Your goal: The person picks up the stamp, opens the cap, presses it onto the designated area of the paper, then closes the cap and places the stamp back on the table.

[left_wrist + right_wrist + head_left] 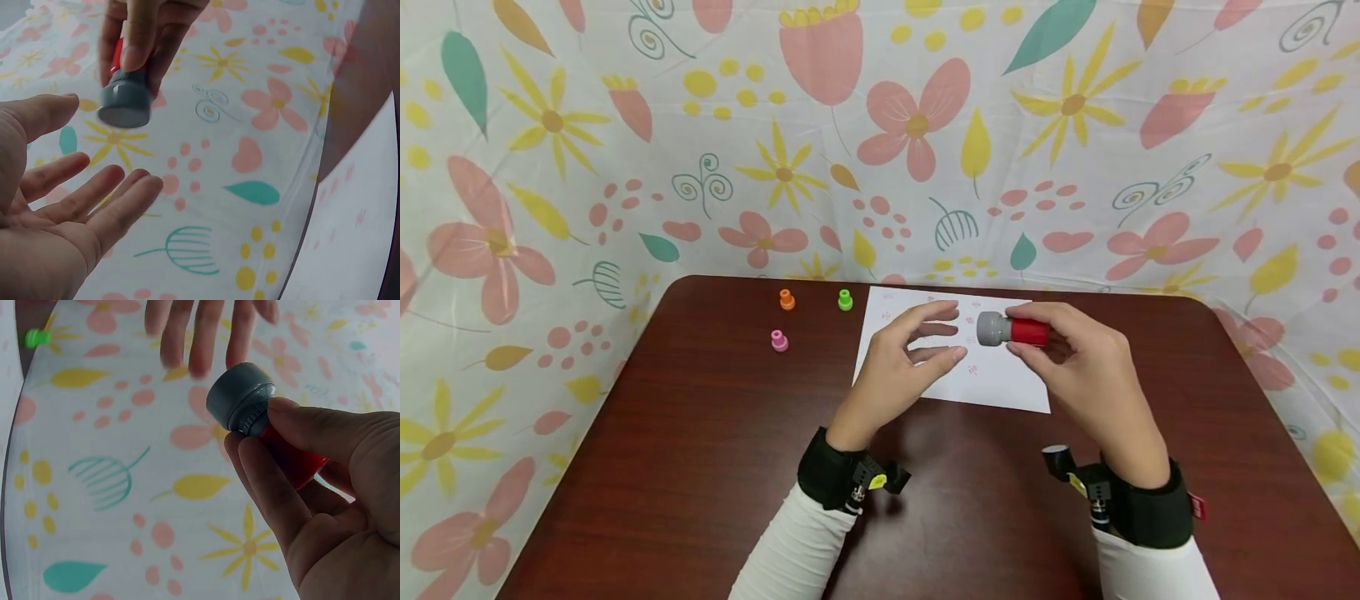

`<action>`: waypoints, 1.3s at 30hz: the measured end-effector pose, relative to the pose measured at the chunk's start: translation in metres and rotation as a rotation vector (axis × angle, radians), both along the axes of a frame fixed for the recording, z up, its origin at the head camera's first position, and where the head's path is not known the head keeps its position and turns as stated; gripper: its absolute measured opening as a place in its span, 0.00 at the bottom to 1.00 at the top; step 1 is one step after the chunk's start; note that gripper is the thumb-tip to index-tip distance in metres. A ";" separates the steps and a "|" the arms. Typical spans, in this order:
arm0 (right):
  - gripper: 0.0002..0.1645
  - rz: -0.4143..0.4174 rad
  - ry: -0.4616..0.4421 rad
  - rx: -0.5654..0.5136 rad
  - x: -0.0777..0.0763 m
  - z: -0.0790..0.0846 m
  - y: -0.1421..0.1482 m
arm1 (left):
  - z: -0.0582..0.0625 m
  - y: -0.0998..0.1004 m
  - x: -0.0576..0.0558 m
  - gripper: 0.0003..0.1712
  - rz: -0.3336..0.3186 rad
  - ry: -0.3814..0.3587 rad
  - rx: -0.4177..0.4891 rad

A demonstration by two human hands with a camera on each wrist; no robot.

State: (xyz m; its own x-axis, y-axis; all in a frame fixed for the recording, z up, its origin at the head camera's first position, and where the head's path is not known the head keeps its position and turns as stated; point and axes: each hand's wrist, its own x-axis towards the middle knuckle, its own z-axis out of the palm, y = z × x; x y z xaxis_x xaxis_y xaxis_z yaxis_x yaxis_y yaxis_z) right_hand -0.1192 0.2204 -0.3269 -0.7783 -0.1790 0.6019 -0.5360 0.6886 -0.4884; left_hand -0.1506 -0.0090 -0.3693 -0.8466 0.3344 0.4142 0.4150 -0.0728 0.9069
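My right hand (1086,358) grips a small red stamp with a wide grey end (995,328), thumb and fingers round its red body. It lies sideways in the air above the paper in the head view, grey end toward the left. In the right wrist view the stamp (247,397) shows its ribbed grey collar. My left hand (901,354) hovers over the paper's left part, fingers spread and relaxed, holding nothing. A gap separates its fingertips from the grey end. The white sheet of paper (1000,387) bears several faint red marks; the hands cover part of it.
Left of the paper stand three small peg-shaped pieces: orange (787,300), green (846,300) and pink (779,341). Everything rests on a dark wooden table (700,467). Behind it hangs a flower-patterned curtain (842,192).
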 end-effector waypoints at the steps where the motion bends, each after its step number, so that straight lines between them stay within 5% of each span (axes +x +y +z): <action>1: 0.30 0.009 0.000 -0.009 0.001 0.000 -0.003 | 0.001 0.001 0.000 0.31 -0.019 -0.019 0.026; 8: 0.30 0.092 -0.020 -0.080 0.004 -0.002 -0.017 | 0.000 0.006 0.001 0.33 -0.131 -0.079 0.126; 18: 0.30 0.125 -0.002 -0.073 0.003 -0.008 -0.024 | -0.005 0.006 -0.001 0.24 -0.116 -0.039 0.183; 30: 0.27 0.095 -0.064 -0.032 0.004 -0.008 -0.025 | -0.009 -0.001 -0.006 0.22 -0.142 -0.027 0.135; 39: 0.25 0.115 -0.054 -0.052 0.007 -0.006 -0.026 | -0.009 0.000 -0.006 0.21 -0.176 -0.099 0.200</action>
State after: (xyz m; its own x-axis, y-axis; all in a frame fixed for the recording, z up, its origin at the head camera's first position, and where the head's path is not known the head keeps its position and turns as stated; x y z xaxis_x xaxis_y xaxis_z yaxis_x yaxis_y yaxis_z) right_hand -0.1117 0.1940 -0.3329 -0.7859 -0.2380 0.5707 -0.5819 0.5971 -0.5522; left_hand -0.1568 -0.0090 -0.3787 -0.8223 0.3998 0.4050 0.2900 -0.3179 0.9027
